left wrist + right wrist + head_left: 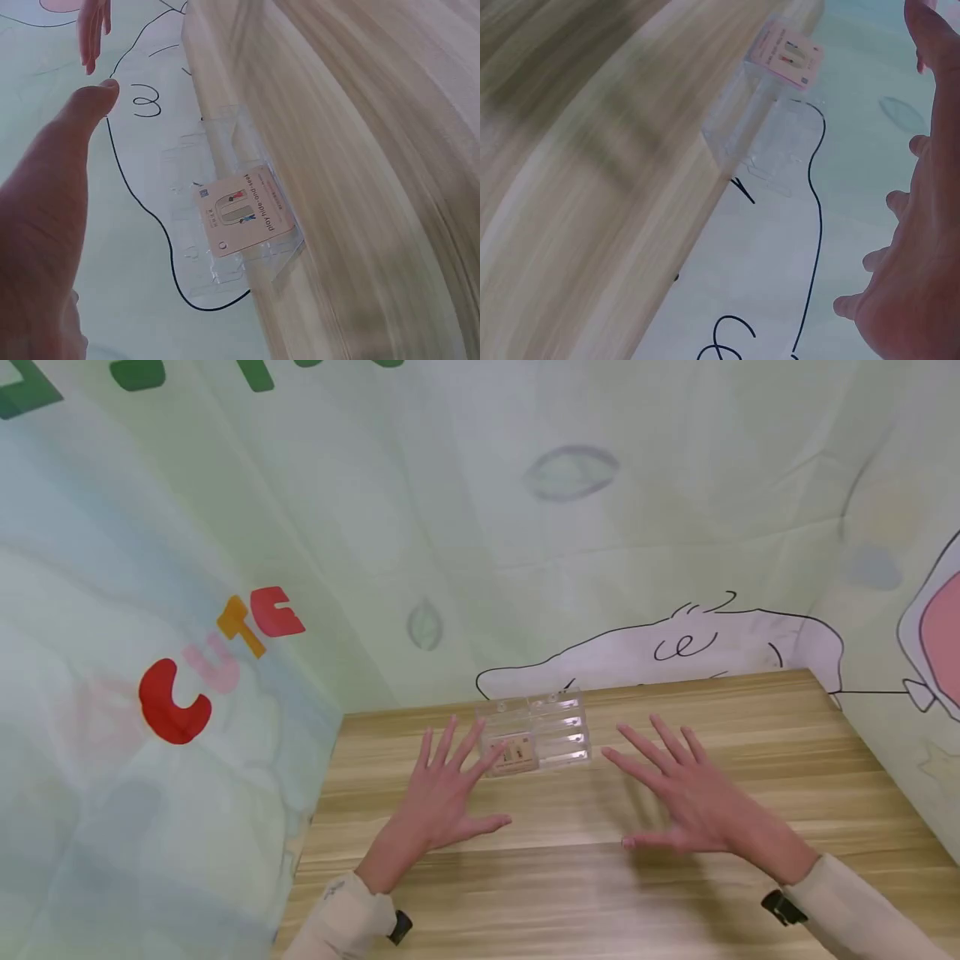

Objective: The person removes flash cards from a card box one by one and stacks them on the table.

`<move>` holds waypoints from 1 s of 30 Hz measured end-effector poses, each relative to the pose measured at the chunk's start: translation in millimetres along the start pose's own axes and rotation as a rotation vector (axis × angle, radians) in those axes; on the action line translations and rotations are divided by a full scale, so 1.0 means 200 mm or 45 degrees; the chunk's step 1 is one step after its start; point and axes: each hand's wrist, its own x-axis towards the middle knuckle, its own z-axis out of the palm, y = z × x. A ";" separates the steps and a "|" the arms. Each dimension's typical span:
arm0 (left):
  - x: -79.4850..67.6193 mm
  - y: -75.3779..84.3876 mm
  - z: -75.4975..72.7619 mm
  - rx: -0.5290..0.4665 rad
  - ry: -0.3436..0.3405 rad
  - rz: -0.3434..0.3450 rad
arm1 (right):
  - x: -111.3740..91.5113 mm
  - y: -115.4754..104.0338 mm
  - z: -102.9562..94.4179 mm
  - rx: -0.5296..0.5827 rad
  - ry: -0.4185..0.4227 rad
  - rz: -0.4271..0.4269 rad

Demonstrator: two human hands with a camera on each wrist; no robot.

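A clear plastic tiered rack [558, 727] stands near the back edge of the wooden table. In its front left section sits a small pinkish card [514, 755], printed with little figures; "play hide-and-seek" is legible on the card [244, 210] in the left wrist view. My left hand [438, 802] is spread with straight fingers, its index finger overlapping the card's corner in the head view. To the right of the rack, my right hand [693, 802] hovers with fingers splayed, casting a shadow on the wood. Both hands hold nothing.
The wooden tabletop [555, 877] reaches back to a pale printed curtain [465, 552] with a cartoon outline. Another curtain side with the coloured letters "CUTE" [176, 710] hangs at the left. Dark straps [783, 907] sit at both sleeve cuffs.
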 end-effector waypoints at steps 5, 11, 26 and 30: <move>0.03 -0.04 -0.02 -0.060 0.003 -0.028 | 0.03 0.04 -0.03 0.020 0.019 0.023; 0.05 -0.12 0.00 -0.228 0.016 -0.111 | 0.06 0.08 -0.04 0.063 0.030 0.076; 0.13 -0.25 0.28 -0.950 0.194 -0.285 | 0.10 0.17 0.02 0.368 0.060 0.191; 0.16 -0.24 0.38 -1.084 0.234 -0.406 | 0.10 0.19 0.05 0.446 0.080 0.230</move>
